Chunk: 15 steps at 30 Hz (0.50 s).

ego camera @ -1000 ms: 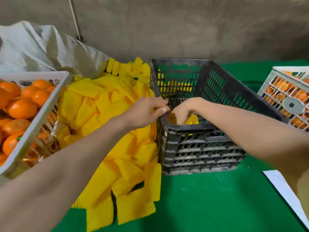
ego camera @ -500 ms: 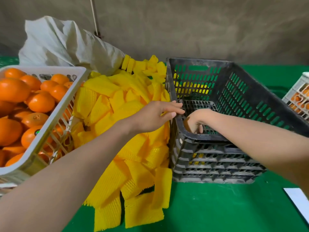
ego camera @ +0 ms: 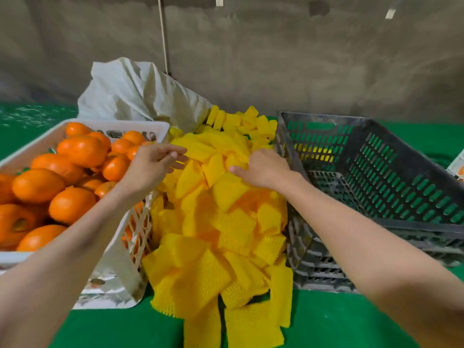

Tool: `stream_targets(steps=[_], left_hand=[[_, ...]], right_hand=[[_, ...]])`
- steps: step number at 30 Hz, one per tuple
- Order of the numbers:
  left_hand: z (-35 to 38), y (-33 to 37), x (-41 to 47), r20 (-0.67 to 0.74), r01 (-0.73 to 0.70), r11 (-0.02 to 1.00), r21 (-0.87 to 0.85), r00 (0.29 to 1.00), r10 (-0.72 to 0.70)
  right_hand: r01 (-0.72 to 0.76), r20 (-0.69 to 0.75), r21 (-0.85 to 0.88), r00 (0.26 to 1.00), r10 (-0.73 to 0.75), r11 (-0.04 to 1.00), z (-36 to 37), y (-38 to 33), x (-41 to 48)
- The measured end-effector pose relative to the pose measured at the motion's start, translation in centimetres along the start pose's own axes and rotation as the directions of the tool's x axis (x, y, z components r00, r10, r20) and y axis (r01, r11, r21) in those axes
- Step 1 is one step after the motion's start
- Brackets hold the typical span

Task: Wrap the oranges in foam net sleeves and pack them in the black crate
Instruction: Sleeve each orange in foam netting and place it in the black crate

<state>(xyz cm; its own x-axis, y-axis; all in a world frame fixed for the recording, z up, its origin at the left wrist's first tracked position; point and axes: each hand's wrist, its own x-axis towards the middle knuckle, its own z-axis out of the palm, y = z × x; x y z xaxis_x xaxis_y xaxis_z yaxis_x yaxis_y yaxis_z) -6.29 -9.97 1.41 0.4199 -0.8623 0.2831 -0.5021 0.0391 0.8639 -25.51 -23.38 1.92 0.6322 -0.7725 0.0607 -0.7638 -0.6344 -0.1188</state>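
A right hand grips yellow foam net sleeves heaped between a white plastic basket of oranges and a black slotted plastic crate; the left hand hovers loosely curled, holding nothing.

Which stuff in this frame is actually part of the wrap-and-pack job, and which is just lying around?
Job:
- oranges in white basket
- foam net sleeves
- black crate
- left hand, right hand at the sleeve pile

Lying about:
- white sack
- second white crate, right edge
- hanging cord
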Motion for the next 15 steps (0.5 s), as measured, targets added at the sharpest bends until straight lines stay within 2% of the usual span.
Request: stream_targets(steps=[2, 4, 8, 12, 15], left_hand=[[-0.7, -0.6, -1.0, 0.003, 0.006, 1.000, 0.012, 1.000, -0.006], [-1.4, -1.2, -2.0, 0.027, -0.003, 0.998, 0.062, 1.000, 0.001], [-3.3, -2.5, -3.0, 0.070, -0.076, 0.961, 0.267, 0.996, 0.059], [-6.0, -3.5, -2.1, -0.079, -0.020, 0.933, 0.358, 0.996, 0.051], [-7.8, -4.5, -0.6, -0.243, 0.090, 0.881, 0.464, 0.970, 0.029]], right_hand=[[-0.098, 0.063, -0.071, 0.993, 0.102, 0.993, 1.4, -0.9, 0.8], [-0.143, 0.058, -0.089, 0.987, 0.149, 0.986, 2.6, -1.4, 1.4], [-0.140, 0.032, 0.074, 0.990, 0.138, 0.987, 3.0, -2.2, 1.7], [-0.046, -0.085, 0.298, 0.994, 0.074, 0.954, 1.3, -3.5, 1.1], [0.028, -0.203, 0.356, 0.978, 0.048, 0.934, -0.4, -5.0, 0.7]])
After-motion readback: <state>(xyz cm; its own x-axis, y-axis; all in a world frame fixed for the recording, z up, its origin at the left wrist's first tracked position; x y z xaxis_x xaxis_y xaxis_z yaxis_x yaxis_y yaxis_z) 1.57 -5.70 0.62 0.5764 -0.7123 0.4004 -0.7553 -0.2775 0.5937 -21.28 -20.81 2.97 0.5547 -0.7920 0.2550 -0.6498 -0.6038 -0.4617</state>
